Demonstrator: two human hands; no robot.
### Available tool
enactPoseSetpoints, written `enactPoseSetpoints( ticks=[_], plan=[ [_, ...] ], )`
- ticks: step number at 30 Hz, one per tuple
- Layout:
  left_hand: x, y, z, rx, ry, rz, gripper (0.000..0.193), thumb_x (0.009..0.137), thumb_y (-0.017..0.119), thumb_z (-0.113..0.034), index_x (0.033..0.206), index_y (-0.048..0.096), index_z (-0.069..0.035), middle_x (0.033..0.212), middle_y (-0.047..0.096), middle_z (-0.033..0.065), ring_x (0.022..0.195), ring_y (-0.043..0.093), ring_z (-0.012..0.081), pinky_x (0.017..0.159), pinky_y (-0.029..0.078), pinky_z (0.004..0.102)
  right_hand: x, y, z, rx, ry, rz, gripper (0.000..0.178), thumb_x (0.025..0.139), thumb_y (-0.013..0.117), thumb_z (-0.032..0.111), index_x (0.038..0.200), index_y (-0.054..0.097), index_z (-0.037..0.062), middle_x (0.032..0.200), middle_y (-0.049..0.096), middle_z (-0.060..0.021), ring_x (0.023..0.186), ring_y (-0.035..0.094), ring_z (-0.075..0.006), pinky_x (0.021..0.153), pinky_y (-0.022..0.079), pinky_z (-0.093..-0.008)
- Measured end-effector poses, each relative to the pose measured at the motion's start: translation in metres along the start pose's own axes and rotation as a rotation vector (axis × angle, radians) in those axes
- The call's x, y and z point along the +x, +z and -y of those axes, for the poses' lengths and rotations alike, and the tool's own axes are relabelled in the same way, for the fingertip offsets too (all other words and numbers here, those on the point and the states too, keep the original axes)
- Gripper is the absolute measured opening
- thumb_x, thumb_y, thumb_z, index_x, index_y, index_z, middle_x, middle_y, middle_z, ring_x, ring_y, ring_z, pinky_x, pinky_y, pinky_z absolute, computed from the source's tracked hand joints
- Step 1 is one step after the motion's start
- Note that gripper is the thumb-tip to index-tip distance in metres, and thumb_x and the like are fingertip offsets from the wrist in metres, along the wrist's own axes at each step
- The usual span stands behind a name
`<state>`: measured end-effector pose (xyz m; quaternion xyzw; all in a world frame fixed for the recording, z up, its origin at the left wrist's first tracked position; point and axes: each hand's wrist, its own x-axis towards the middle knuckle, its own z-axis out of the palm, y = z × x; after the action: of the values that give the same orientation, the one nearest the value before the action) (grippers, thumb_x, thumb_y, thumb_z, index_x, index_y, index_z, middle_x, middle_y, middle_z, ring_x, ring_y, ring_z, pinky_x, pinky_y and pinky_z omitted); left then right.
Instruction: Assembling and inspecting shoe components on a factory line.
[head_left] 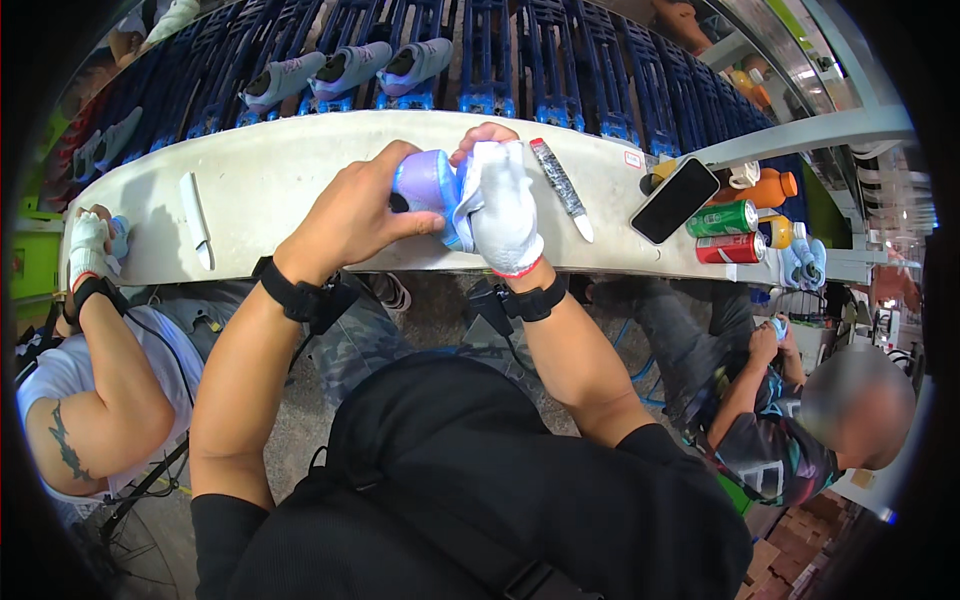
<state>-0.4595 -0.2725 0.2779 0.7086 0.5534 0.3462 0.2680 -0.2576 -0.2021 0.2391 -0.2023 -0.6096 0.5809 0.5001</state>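
The pale bench (300, 170) curved across the room with a blue conveyor (560, 60) behind it carrying three shoes (350, 68) at eleven o'clock. At the bench's middle the left hand (355, 215) had its fingers wrapped around a lilac shoe (425, 185), while the gloved right hand (505, 210) at its three o'clock pinched a cloth (462, 215) against it. A white tool (195, 215) lay at nine o'clock, a file (560, 185), phone (675, 200) and cans (725, 232) toward three, and co-workers stood on both sides.
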Motion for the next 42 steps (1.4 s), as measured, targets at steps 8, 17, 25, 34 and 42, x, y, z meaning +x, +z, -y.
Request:
enactPoseSetpoints(
  ticks=[8,17,25,34,42],
  plan=[
    [0.039,0.006,-0.042,0.32,0.156,0.097,0.06,0.082,0.093,-0.032,0.116,0.059,0.004,0.082,0.073,0.0265,0.087,0.074,0.0486,0.077,0.057,0.0526,-0.003,-0.02,0.014,-0.043,0.171,-0.099,0.046,0.122,0.033,0.047,0.139,0.054,0.0085,0.128,0.058,-0.0081,0.118,0.058,-0.0184,0.108,0.048,-0.0365],
    [0.035,0.029,-0.06,0.325,0.182,0.009,0.059,0.08,0.093,-0.034,0.116,0.06,-0.001,0.088,0.076,0.0226,0.082,0.075,0.0443,0.074,0.059,0.0514,-0.017,-0.021,0.021,-0.073,-0.076,-0.24,0.032,0.12,0.042,0.034,0.131,0.055,0.0065,0.127,0.061,-0.0097,0.12,0.059,-0.0223,0.115,0.045,-0.0393],
    [0.035,0.034,-0.065,0.331,0.181,0.009,0.054,0.081,0.092,-0.032,0.114,0.059,-0.004,0.088,0.076,0.0213,0.083,0.075,0.0442,0.074,0.059,0.0518,-0.014,-0.03,0.043,-0.5,-0.26,-0.215,0.014,0.113,0.057,0.013,0.11,0.067,0.0028,0.108,0.071,-0.0105,0.099,0.066,-0.0196,0.094,0.053,-0.0354],
    [0.064,0.015,-0.05,0.345,0.162,0.135,0.073,0.077,0.096,-0.042,0.121,0.053,-0.002,0.094,0.075,0.026,0.093,0.075,0.0491,0.079,0.058,0.0539,-0.005,-0.05,0.053,-0.67,-0.038,-0.13,0.031,0.121,0.044,0.022,0.128,0.069,0.0047,0.118,0.075,-0.0136,0.112,0.071,-0.0237,0.104,0.052,-0.0365],
    [0.059,0.015,-0.053,0.314,0.116,0.136,0.073,0.078,0.096,-0.043,0.122,0.053,-0.002,0.092,0.075,0.0257,0.092,0.075,0.0485,0.079,0.058,0.0537,-0.008,-0.052,0.038,-0.645,-0.213,-0.132,0.029,0.115,0.055,0.023,0.134,0.069,0.0065,0.123,0.077,-0.0137,0.113,0.073,-0.0296,0.103,0.055,-0.04]
  ],
)
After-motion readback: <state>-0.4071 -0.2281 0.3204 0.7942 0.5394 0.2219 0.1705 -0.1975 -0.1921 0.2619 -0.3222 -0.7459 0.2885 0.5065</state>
